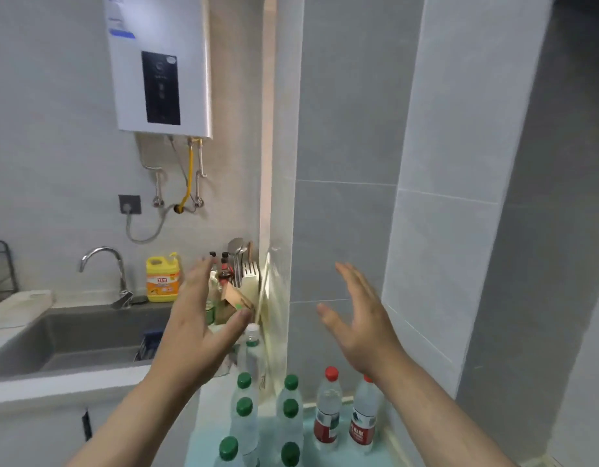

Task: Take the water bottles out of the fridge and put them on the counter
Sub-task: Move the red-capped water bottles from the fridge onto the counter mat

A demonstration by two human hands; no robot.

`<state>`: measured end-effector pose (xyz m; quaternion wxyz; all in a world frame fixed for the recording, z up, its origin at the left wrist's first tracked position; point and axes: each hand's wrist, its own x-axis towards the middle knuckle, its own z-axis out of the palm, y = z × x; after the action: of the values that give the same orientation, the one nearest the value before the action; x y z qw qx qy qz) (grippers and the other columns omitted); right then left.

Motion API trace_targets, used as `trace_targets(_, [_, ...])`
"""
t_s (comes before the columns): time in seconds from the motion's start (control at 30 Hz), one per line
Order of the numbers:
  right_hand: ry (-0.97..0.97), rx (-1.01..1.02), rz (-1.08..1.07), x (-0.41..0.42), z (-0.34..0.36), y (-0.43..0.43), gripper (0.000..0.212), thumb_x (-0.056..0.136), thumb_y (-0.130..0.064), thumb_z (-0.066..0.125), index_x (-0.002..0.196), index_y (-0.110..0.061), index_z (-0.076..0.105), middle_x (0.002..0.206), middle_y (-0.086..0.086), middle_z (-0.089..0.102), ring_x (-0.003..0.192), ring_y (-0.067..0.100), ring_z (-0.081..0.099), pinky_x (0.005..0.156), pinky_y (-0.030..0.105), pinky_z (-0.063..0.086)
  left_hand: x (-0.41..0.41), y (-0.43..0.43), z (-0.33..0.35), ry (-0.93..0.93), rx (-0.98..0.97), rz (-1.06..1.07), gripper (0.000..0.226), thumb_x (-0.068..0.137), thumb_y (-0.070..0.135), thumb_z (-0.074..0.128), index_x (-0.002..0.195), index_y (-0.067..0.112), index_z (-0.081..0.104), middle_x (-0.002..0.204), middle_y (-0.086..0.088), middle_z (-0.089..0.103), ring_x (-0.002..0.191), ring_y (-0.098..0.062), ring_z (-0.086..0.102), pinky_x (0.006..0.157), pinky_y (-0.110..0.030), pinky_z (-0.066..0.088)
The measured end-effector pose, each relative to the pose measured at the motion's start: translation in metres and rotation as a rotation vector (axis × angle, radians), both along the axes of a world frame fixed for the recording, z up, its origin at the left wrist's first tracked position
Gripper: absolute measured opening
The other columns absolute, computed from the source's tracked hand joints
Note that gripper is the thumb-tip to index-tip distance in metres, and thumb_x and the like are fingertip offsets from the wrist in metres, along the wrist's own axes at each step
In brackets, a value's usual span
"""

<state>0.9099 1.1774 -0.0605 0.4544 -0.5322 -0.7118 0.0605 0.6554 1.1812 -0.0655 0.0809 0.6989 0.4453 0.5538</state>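
Several clear water bottles stand on a pale green surface [345, 456] at the bottom centre. Green-capped bottles [244, 416] form two rows, and two red-capped bottles [328, 406] with red labels stand to their right. One white-capped bottle [252, 348] stands further back by the wall corner. My left hand [197, 328] is raised above them with straight fingers, holding nothing. My right hand [362, 321] is raised too, fingers spread, empty. No fridge is in view.
A grey sink [72, 335] with a chrome tap [112, 274] lies at left. A yellow detergent jug [163, 279], sauce bottles and a knife block [249, 278] crowd the corner. A white water heater [160, 65] hangs above. A grey tiled wall [342, 197] stands right.
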Motion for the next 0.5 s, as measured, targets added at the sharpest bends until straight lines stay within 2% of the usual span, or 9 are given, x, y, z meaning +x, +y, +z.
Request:
trace_targets(0.1, [-0.09,0.083,0.067,-0.061,0.033,-0.032,0.09,0.075,-0.083,0.035,0.153,-0.042,0.013,0.163,-0.014,0.005,0.148,0.003,-0.004,0.113,0.029,0.006,-0.057,-0.049,0.03,0.022,0.073,0.1,0.091,0.075,0.068,0.049,0.153,0.039,0.013,0.163,0.01,0.016,0.15,-0.011,0.013,0.119,-0.042,0.019])
trace_targets(0.2, [-0.116,0.157,0.19,-0.13,0.059,-0.062,0.089,0.077,-0.079,0.037,0.153,-0.042,0.012,0.163,-0.015,0.005,0.148,0.003,-0.005,0.113,0.028,0.003,-0.116,-0.103,0.061,0.006,0.139,0.201,0.091,0.073,0.068,0.047,0.153,0.033,0.02,0.157,0.016,0.017,0.147,-0.007,0.016,0.114,-0.033,0.018])
trace_targets(0.3, [-0.058,0.197,0.338,-0.198,0.083,-0.094,0.085,0.079,-0.072,0.041,0.153,-0.038,0.018,0.164,-0.008,0.015,0.15,0.01,0.006,0.12,0.039,0.013,-0.177,-0.164,0.084,-0.005,0.169,0.328,0.089,0.073,0.069,0.046,0.152,0.035,0.025,0.157,0.016,0.022,0.142,-0.001,0.02,0.109,-0.029,0.019])
trace_targets(0.37, [-0.011,0.216,0.452,-0.235,0.096,-0.117,0.084,0.079,-0.067,0.045,0.153,-0.032,0.024,0.161,-0.004,0.023,0.149,0.012,0.014,0.119,0.044,0.02,-0.208,-0.207,0.095,0.016,0.179,0.42,0.088,0.073,0.07,0.045,0.152,0.035,0.028,0.155,0.018,0.025,0.136,0.006,0.022,0.106,-0.027,0.021])
trace_targets(0.43, [0.037,0.247,0.55,-0.265,0.107,-0.14,0.082,0.079,-0.066,0.046,0.151,-0.032,0.027,0.159,-0.004,0.028,0.146,0.01,0.02,0.116,0.037,0.024,-0.227,-0.252,0.105,0.023,0.17,0.493,0.086,0.073,0.07,0.044,0.151,0.037,0.03,0.151,0.022,0.026,0.132,0.009,0.025,0.105,-0.027,0.024])
trace_targets(0.5, [0.113,0.27,0.677,-0.292,0.114,-0.169,0.08,0.079,-0.067,0.045,0.15,-0.034,0.028,0.155,-0.008,0.033,0.141,0.007,0.026,0.11,0.031,0.025,-0.237,-0.306,0.114,0.038,0.187,0.571,0.082,0.074,0.07,0.044,0.149,0.038,0.031,0.148,0.027,0.026,0.135,0.004,0.028,0.107,-0.03,0.027])
